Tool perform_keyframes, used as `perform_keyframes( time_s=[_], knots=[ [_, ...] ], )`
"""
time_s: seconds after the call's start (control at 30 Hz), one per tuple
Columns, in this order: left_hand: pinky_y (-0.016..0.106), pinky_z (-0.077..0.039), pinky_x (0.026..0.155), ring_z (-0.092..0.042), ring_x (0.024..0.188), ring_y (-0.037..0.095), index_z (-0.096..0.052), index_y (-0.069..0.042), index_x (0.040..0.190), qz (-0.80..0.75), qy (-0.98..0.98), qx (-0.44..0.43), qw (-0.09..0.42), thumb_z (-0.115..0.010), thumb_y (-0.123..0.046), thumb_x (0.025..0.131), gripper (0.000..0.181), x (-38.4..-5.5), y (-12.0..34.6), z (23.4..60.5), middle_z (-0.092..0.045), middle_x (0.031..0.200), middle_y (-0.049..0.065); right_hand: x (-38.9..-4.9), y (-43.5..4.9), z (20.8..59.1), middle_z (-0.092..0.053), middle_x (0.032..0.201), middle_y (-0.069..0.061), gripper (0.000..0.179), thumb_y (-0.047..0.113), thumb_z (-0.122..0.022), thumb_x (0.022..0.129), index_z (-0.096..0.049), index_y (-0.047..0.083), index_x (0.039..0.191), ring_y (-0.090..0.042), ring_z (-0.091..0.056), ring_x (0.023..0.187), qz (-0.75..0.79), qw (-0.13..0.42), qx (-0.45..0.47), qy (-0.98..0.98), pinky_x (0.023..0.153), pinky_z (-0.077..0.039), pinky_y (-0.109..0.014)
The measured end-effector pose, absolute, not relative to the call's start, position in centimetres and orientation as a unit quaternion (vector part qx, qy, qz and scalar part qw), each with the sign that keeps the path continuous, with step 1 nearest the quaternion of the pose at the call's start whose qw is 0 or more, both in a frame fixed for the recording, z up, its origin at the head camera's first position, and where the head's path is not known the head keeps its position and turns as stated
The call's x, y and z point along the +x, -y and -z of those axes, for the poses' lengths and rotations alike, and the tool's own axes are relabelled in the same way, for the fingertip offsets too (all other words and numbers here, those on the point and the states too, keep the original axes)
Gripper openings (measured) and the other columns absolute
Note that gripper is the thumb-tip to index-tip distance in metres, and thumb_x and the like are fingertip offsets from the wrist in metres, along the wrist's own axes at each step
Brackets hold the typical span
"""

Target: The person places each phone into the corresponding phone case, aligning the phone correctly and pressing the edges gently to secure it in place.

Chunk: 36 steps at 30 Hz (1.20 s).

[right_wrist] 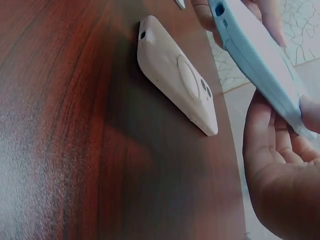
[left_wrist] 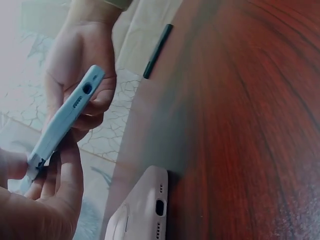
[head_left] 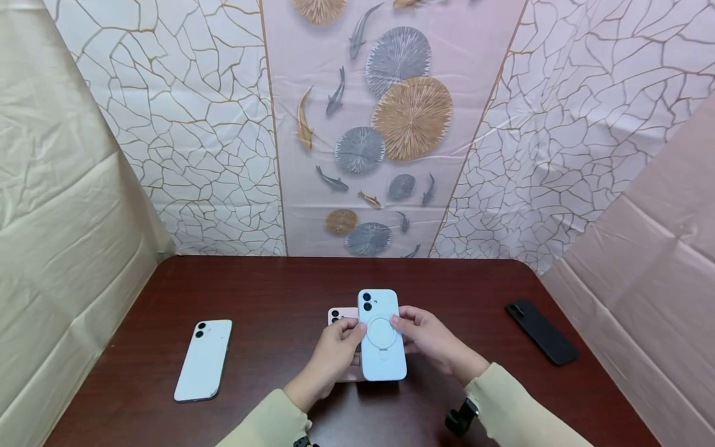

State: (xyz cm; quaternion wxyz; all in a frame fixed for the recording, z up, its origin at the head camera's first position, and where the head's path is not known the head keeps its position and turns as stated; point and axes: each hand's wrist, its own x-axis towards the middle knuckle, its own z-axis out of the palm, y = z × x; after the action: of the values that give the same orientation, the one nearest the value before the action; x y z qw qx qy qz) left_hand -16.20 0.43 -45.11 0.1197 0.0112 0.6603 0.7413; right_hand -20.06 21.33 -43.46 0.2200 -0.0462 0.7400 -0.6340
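Both hands hold a phone in a light blue case above the middle of the table, its back with two lenses and a ring facing up in the head view. My left hand grips its left edge, thumb on the back and fingers behind. On the opposite edge, the right hand pinches it the same way. The bottom edge of the blue case, with its port opening, shows in the left wrist view. Beneath it, a phone in a pink case lies back up on the table, partly hidden in the head view.
A white phone lies back up on the left of the dark red wooden table. Toward the right edge lies a black phone. Patterned cloth hangs behind the table, with plain cloth at both sides.
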Motion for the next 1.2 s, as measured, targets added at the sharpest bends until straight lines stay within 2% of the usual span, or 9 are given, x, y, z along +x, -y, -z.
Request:
perform_keyframes(
  time_s=[0.07, 0.27, 0.43, 0.67, 0.93, 1.07, 1.2],
  knots=[
    [0.037, -0.057, 0.066, -0.067, 0.071, 0.021, -0.057, 0.004, 0.116, -0.744, -0.658, 0.01, 0.116, -0.056, -0.028, 0.1, 0.036, -16.3, -0.4, 45.1, -0.069, 0.098, 0.011, -20.0, -21.5, 43.5, -0.065, 0.106, -0.013, 0.045, 0.034, -0.057, 0.098, -0.052, 0.0, 0.127, -0.023, -0.065, 0.093, 0.639, 0.227, -0.056, -0.733, 0.077, -0.055, -0.04],
    [0.034, -0.055, 0.07, -0.064, 0.076, 0.016, -0.061, 0.003, 0.102, -0.746, -0.657, 0.021, 0.107, -0.059, -0.023, 0.098, 0.026, -16.5, -0.5, 45.1, -0.069, 0.089, 0.008, -19.8, -22.1, 43.2, -0.066, 0.108, -0.014, 0.045, 0.033, -0.057, 0.098, -0.049, 0.001, 0.128, -0.024, -0.066, 0.096, 0.659, 0.252, -0.072, -0.705, 0.079, -0.054, -0.04],
    [0.032, -0.054, 0.069, -0.063, 0.073, 0.014, -0.061, 0.003, 0.099, -0.753, -0.646, 0.033, 0.12, -0.058, -0.02, 0.098, 0.023, -16.6, -0.8, 45.3, -0.068, 0.084, 0.006, -19.5, -22.7, 43.1, -0.066, 0.11, -0.015, 0.046, 0.034, -0.058, 0.097, -0.048, 0.001, 0.128, -0.024, -0.066, 0.097, 0.669, 0.264, -0.072, -0.691, 0.08, -0.054, -0.04],
    [0.04, -0.056, 0.072, -0.066, 0.075, 0.02, -0.057, 0.005, 0.107, -0.714, -0.685, 0.062, 0.132, -0.058, -0.018, 0.098, 0.025, -16.6, -1.8, 45.3, -0.068, 0.091, 0.012, -19.4, -23.6, 43.7, -0.066, 0.107, -0.014, 0.051, 0.034, -0.059, 0.097, -0.046, -0.002, 0.131, -0.024, -0.066, 0.094, 0.65, 0.243, -0.036, -0.719, 0.079, -0.054, -0.04],
    [0.042, -0.057, 0.067, -0.068, 0.069, 0.022, -0.054, 0.006, 0.108, -0.671, -0.733, 0.08, 0.079, -0.067, -0.013, 0.092, 0.027, -16.5, -3.0, 45.1, -0.062, 0.087, 0.011, -19.6, -24.1, 44.1, -0.066, 0.104, -0.013, 0.046, 0.032, -0.061, 0.096, -0.052, 0.001, 0.128, -0.024, -0.065, 0.09, 0.634, 0.179, 0.013, -0.752, 0.078, -0.054, -0.039],
    [0.033, -0.056, 0.064, -0.066, 0.074, 0.016, -0.049, 0.005, 0.119, -0.614, -0.783, 0.093, 0.036, -0.069, -0.011, 0.09, 0.038, -16.5, -3.3, 45.3, -0.064, 0.091, 0.008, -19.5, -24.0, 44.0, -0.066, 0.101, -0.013, 0.039, 0.028, -0.061, 0.097, -0.055, 0.001, 0.124, -0.024, -0.065, 0.086, 0.622, 0.156, 0.048, -0.766, 0.075, -0.055, -0.038],
    [0.026, -0.053, 0.069, -0.065, 0.082, 0.013, -0.048, 0.002, 0.127, -0.569, -0.815, 0.11, 0.002, -0.07, -0.008, 0.089, 0.044, -16.5, -3.7, 45.3, -0.065, 0.098, 0.007, -19.5, -24.0, 44.1, -0.064, 0.104, -0.012, 0.038, 0.027, -0.061, 0.097, -0.056, 0.001, 0.123, -0.022, -0.064, 0.087, 0.607, 0.142, 0.075, -0.778, 0.074, -0.055, -0.038]
  ],
)
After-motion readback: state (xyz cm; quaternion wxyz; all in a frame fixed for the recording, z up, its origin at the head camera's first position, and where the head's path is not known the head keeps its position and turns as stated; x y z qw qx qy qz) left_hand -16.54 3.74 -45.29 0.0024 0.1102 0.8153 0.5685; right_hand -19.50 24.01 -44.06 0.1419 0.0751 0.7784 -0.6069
